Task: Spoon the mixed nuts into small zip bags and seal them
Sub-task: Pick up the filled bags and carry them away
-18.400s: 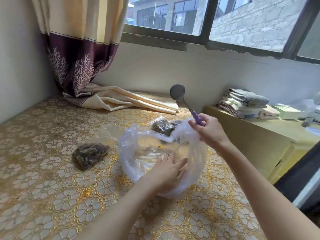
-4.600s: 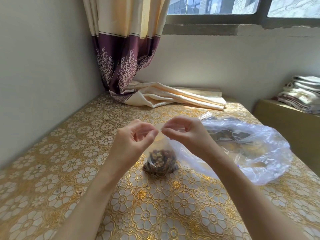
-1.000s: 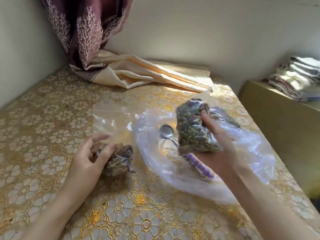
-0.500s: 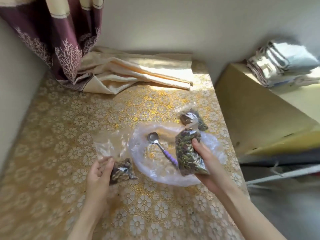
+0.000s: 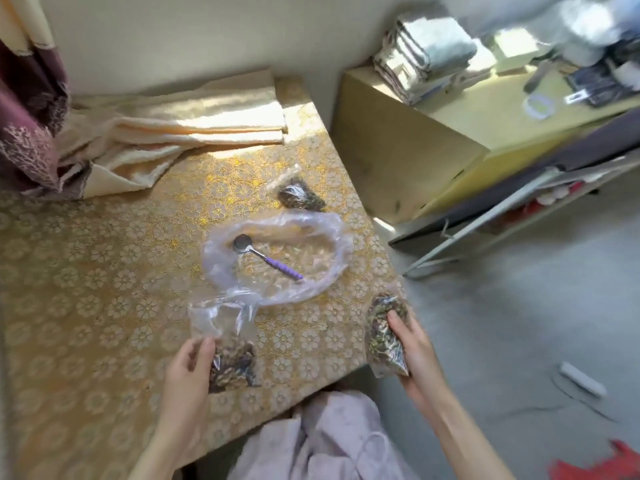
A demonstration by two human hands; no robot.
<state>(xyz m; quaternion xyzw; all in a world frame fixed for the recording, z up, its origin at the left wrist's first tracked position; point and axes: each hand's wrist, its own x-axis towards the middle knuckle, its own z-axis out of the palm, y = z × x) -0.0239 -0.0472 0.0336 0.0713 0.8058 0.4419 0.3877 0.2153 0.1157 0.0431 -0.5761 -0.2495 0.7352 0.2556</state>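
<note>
Gripping a filled zip bag of mixed nuts (image 5: 383, 336), right hand (image 5: 412, 348) has its fingers curled round it just past the table edge (image 5: 332, 374). Left hand (image 5: 188, 367) rests fingers, seemingly loosely bent, against a part-filled zip bag (image 5: 230, 355) lying flat. Beyond both sets of fingertips: large clear bag (image 5: 322, 244) holding purple-handled spoon (image 5: 266, 258); farther still, third nut bag (image 5: 299, 195).
</note>
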